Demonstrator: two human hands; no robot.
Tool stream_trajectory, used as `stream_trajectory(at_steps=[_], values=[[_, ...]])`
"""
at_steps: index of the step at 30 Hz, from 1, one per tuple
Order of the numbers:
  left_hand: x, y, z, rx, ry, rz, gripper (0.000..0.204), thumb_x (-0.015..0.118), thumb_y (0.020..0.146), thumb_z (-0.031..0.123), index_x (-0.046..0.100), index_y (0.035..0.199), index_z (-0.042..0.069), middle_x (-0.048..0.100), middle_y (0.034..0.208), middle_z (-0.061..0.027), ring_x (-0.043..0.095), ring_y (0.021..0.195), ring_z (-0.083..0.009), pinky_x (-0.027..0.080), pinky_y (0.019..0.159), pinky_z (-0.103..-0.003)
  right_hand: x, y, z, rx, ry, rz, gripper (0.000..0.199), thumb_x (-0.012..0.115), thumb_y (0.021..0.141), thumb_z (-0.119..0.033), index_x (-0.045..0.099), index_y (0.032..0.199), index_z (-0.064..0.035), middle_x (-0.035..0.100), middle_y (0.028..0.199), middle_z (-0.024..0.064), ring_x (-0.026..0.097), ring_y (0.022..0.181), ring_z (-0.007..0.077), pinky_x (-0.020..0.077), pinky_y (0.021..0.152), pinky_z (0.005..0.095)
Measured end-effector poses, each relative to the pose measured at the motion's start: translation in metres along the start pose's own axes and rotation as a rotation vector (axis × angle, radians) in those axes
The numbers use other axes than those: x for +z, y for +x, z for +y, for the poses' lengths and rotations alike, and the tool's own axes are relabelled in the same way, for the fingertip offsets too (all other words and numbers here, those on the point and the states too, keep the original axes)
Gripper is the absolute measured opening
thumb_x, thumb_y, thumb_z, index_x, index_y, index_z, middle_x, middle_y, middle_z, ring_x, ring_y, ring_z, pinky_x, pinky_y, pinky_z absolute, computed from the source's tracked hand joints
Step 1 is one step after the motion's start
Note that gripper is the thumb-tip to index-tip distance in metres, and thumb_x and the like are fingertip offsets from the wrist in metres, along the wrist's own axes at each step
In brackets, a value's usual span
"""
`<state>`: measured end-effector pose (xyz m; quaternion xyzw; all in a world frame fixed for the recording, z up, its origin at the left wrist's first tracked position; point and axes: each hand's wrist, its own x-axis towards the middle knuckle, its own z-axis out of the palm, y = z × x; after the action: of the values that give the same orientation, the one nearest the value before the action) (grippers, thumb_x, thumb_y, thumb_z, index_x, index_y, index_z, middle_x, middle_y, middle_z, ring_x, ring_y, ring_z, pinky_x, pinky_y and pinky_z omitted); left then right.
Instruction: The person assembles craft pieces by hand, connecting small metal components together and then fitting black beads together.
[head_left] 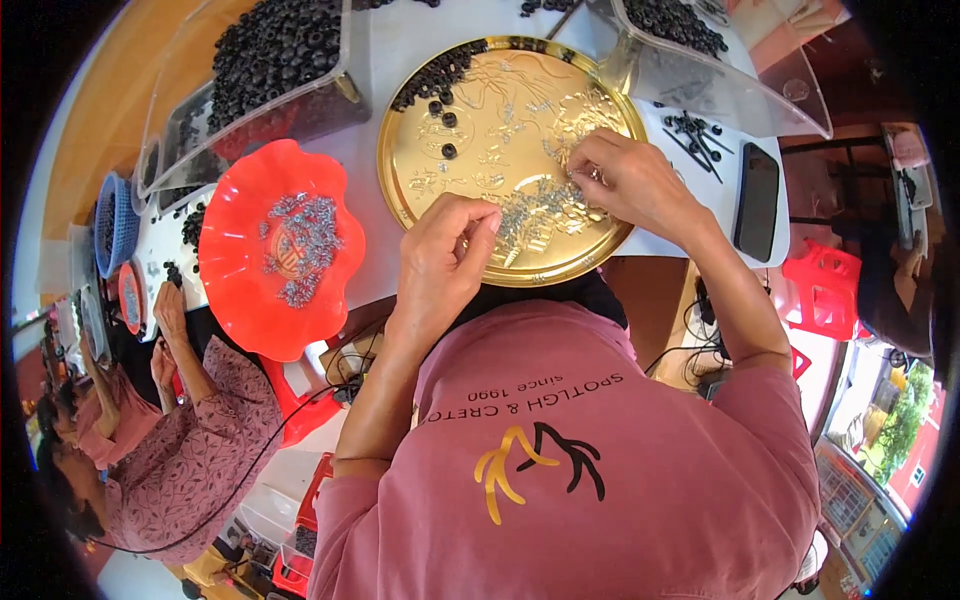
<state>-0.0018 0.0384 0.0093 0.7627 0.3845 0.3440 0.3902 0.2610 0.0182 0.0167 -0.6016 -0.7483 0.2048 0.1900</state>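
A round gold tray lies before me on the white table. On its near side is a spread of small silver metal pieces; small black round parts gather along its far left edge. My left hand is at the tray's near left rim, thumb and forefinger pinched together. What they hold, if anything, is too small to make out. Over the right part of the tray, my right hand is also closed, its fingertips at the edge of the silver pieces. Nothing nameable shows between those fingers.
Left of the tray stands a red scalloped dish with more silver pieces. Clear bins of black parts sit at far left and far right. A phone and dark thin sticks lie right. Another person's hand works at left.
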Motion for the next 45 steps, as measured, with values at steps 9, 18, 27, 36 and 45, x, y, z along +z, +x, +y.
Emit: stream_trajectory(at_steps=[9, 18, 27, 36, 45], values=[[-0.001, 0.003, -0.003, 0.048, -0.016, 0.015, 0.007, 0.066, 0.090, 0.003, 0.066, 0.096, 0.001, 0.064, 0.084, -0.0106, 0.062, 0.064, -0.0194, 0.047, 0.054, -0.030, -0.013, 0.014, -0.010, -0.097, -0.017, -0.016, 0.015, 0.066, 0.087, -0.010, 0.068, 0.101, -0.0047, 0.066, 0.092, 0.0101, 0.066, 0.078, 0.0274, 0.0519, 0.069, 0.0359], [-0.002, 0.007, -0.003, 0.040, -0.025, 0.025, 0.009, 0.065, 0.089, 0.002, 0.066, 0.098, 0.000, 0.063, 0.085, -0.0121, 0.064, 0.069, -0.0218, 0.050, 0.058, -0.032, 0.028, 0.115, -0.023, -0.301, -0.030, 0.180, 0.016, 0.063, 0.089, -0.012, 0.070, 0.102, -0.0049, 0.066, 0.094, 0.0118, 0.064, 0.086, 0.0327, 0.0511, 0.076, 0.0408], [-0.005, 0.011, -0.007, -0.003, -0.048, 0.049, 0.011, 0.066, 0.091, 0.006, 0.066, 0.101, 0.000, 0.065, 0.087, -0.0109, 0.064, 0.072, -0.0190, 0.050, 0.062, -0.029, 0.046, 0.140, -0.013, -0.263, -0.138, 0.117, 0.020, 0.067, 0.087, -0.015, 0.069, 0.106, -0.0076, 0.065, 0.097, 0.0104, 0.065, 0.086, 0.0314, 0.0527, 0.077, 0.0401], [0.005, 0.028, 0.000, -0.266, -0.795, 0.269, 0.029, 0.060, 0.099, 0.014, 0.058, 0.123, -0.002, 0.066, 0.100, -0.0077, 0.062, 0.077, -0.0108, 0.051, 0.063, -0.024, 0.017, 0.071, -0.043, -0.045, 0.732, 0.006, 0.016, 0.070, 0.088, -0.012, 0.069, 0.103, -0.0084, 0.052, 0.069, -0.0047, 0.042, 0.060, 0.0014, 0.0345, 0.054, 0.0215], [0.007, 0.027, 0.000, -0.195, -0.711, 0.193, 0.025, 0.063, 0.097, 0.008, 0.062, 0.120, -0.001, 0.065, 0.098, -0.0054, 0.062, 0.079, -0.0096, 0.051, 0.064, -0.022, 0.010, 0.046, -0.055, 0.027, 0.794, 0.096, 0.023, 0.072, 0.090, -0.014, 0.068, 0.112, -0.0065, 0.062, 0.076, -0.0033, 0.051, 0.065, 0.0028, 0.0415, 0.059, 0.0204]])
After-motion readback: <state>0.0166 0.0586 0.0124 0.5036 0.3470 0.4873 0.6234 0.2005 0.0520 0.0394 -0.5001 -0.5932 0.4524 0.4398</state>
